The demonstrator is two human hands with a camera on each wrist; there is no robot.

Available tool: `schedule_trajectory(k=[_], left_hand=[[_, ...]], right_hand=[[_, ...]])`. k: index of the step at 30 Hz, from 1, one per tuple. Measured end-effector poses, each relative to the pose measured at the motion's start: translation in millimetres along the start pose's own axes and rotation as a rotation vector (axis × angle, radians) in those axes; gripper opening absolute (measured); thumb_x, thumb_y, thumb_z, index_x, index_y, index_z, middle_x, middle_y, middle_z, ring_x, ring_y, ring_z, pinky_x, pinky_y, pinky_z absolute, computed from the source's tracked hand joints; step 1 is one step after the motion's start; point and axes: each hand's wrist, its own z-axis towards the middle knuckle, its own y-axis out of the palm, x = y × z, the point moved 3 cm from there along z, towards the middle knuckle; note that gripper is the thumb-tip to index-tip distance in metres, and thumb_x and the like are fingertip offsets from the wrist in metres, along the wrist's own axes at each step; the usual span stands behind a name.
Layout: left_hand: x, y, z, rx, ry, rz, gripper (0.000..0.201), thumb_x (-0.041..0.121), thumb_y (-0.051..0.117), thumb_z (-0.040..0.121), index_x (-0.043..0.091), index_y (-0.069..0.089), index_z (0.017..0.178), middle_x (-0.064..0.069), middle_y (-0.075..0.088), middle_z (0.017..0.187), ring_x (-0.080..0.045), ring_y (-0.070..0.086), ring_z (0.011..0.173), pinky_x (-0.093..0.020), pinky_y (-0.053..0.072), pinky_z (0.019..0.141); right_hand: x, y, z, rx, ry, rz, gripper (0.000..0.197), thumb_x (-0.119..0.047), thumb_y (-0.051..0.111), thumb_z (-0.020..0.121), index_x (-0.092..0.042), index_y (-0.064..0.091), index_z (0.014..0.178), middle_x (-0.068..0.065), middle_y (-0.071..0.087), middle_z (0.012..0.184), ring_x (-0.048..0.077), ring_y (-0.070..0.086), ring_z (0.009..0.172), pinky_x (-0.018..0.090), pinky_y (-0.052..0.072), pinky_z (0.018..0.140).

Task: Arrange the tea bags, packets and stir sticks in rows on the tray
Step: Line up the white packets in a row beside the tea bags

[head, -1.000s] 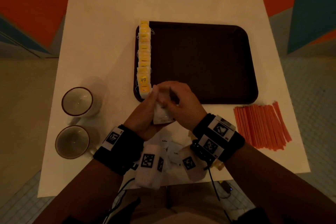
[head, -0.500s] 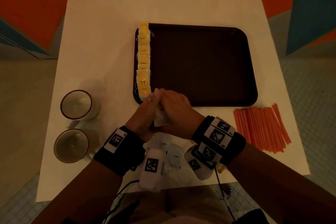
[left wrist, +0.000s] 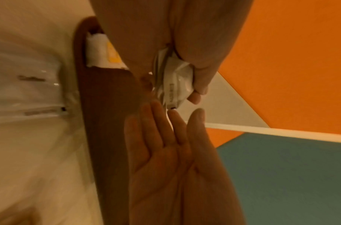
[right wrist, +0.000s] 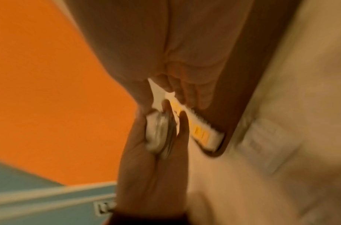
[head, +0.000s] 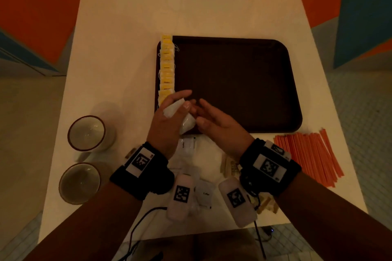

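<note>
A dark brown tray (head: 233, 82) lies mid-table with a row of yellow-and-white tea bags (head: 167, 65) along its left edge. My left hand (head: 184, 99) hovers over the tray's near-left corner and pinches a small stack of white packets (head: 172, 109) between thumb and fingers. The left wrist view shows that stack (left wrist: 173, 82) edge-on in the grip. My right hand (head: 199, 112) is just right of it, fingers straight and holding nothing, fingertips close to the stack. More white packets (head: 191, 154) lie on the table below my wrists. Orange stir sticks (head: 307, 154) lie right of the tray's near corner.
Two cups (head: 87, 131) (head: 79, 182) stand at the near left of the white table (head: 127, 27). Some tan sachets (head: 229, 165) lie partly under my right wrist. The tray's middle and right show bare surface. A cable (head: 137, 224) hangs off the front edge.
Both hands moved forward from the table's front onto the tray's near-left corner. The right hand let go of the packet stack and opened; the left hand kept it.
</note>
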Motion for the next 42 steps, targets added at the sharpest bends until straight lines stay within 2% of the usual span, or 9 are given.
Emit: schedule_trajectory(k=[3, 6, 10, 17, 22, 27, 31, 34, 42], left_hand=[[18.8, 18.3, 8.0, -0.074, 0.140, 0.197, 0.019, 0.020, 0.054, 0.090, 0.021, 0.060, 0.108, 0.004, 0.066, 0.091, -0.014, 0.063, 0.090, -0.032, 0.054, 0.080], [27.3, 28.0, 25.8, -0.130, 0.164, 0.254, 0.021, 0.016, 0.050, 0.092, 0.013, 0.058, 0.112, -0.001, 0.066, 0.101, -0.011, 0.063, 0.095, -0.025, 0.053, 0.080], [21.7, 24.2, 63.3, -0.150, 0.148, 0.538, 0.043, 0.039, 0.055, 0.086, 0.020, 0.046, 0.123, -0.003, 0.053, 0.119, -0.012, 0.055, 0.105, -0.027, 0.049, 0.087], [25.7, 11.6, 121.0, 0.045, 0.116, 0.586, 0.010, 0.017, 0.061, 0.086, 0.010, 0.056, 0.091, -0.002, 0.062, 0.085, -0.019, 0.062, 0.082, -0.031, 0.057, 0.069], [29.8, 7.2, 185.6, 0.095, 0.021, 0.579, 0.015, 0.012, 0.063, 0.084, 0.004, 0.064, 0.097, -0.012, 0.067, 0.094, -0.022, 0.065, 0.084, -0.033, 0.057, 0.071], [29.1, 5.9, 230.6, 0.114, -0.074, 0.633, 0.021, 0.007, 0.058, 0.086, 0.001, 0.066, 0.105, -0.015, 0.068, 0.101, -0.026, 0.066, 0.087, -0.038, 0.056, 0.078], [33.3, 7.0, 241.7, 0.100, 0.034, 0.934, 0.025, 0.013, 0.054, 0.089, 0.009, 0.066, 0.110, -0.010, 0.069, 0.106, -0.020, 0.064, 0.090, -0.028, 0.052, 0.080], [36.1, 8.7, 245.5, 0.079, 0.111, 1.100, 0.029, 0.011, 0.049, 0.090, 0.011, 0.064, 0.115, -0.012, 0.066, 0.113, -0.024, 0.060, 0.103, -0.025, 0.042, 0.084], [26.9, 0.1, 244.1, 0.106, 0.050, 1.060, 0.035, 0.006, 0.047, 0.087, 0.006, 0.059, 0.120, -0.015, 0.064, 0.117, -0.027, 0.059, 0.107, -0.034, 0.046, 0.095]], right_hand=[[-8.6, 6.6, 9.7, -0.008, -0.046, 0.194, 0.034, -0.010, 0.038, 0.096, -0.014, 0.044, 0.130, 0.005, 0.056, 0.126, 0.010, 0.057, 0.109, 0.025, 0.046, 0.097], [-11.7, -0.1, 22.1, 0.051, -0.086, 0.171, 0.031, -0.012, 0.040, 0.096, -0.005, 0.049, 0.125, 0.014, 0.058, 0.122, 0.020, 0.058, 0.108, 0.035, 0.047, 0.099], [-18.1, -21.1, 41.8, 0.136, -0.063, 0.234, 0.029, -0.015, 0.044, 0.095, -0.008, 0.050, 0.123, 0.009, 0.060, 0.116, 0.020, 0.061, 0.105, 0.036, 0.050, 0.095], [-39.2, -51.6, 103.3, 0.250, 0.014, 0.177, 0.032, -0.015, 0.038, 0.097, -0.004, 0.047, 0.126, 0.011, 0.057, 0.115, 0.018, 0.058, 0.097, 0.031, 0.049, 0.087], [-53.7, -67.5, 160.9, 0.310, 0.061, 0.058, 0.031, -0.011, 0.037, 0.097, -0.004, 0.052, 0.123, 0.011, 0.059, 0.108, 0.011, 0.059, 0.083, 0.022, 0.049, 0.071], [-62.6, -85.0, 203.9, 0.433, 0.028, -0.242, 0.028, -0.013, 0.048, 0.093, -0.003, 0.058, 0.117, 0.016, 0.063, 0.116, 0.027, 0.062, 0.103, 0.039, 0.051, 0.091], [-62.9, -89.9, 220.5, 0.450, 0.001, -0.441, 0.030, -0.018, 0.046, 0.094, -0.005, 0.059, 0.118, 0.011, 0.063, 0.117, 0.023, 0.060, 0.106, 0.031, 0.048, 0.086], [-57.7, -89.5, 227.4, 0.432, 0.020, -0.529, 0.030, -0.022, 0.045, 0.095, -0.007, 0.060, 0.116, 0.011, 0.064, 0.116, 0.024, 0.059, 0.105, 0.040, 0.048, 0.092], [-53.7, -92.2, 229.9, 0.468, 0.001, -0.586, 0.028, -0.023, 0.054, 0.090, -0.007, 0.060, 0.113, 0.013, 0.062, 0.114, 0.023, 0.059, 0.100, 0.026, 0.045, 0.078]])
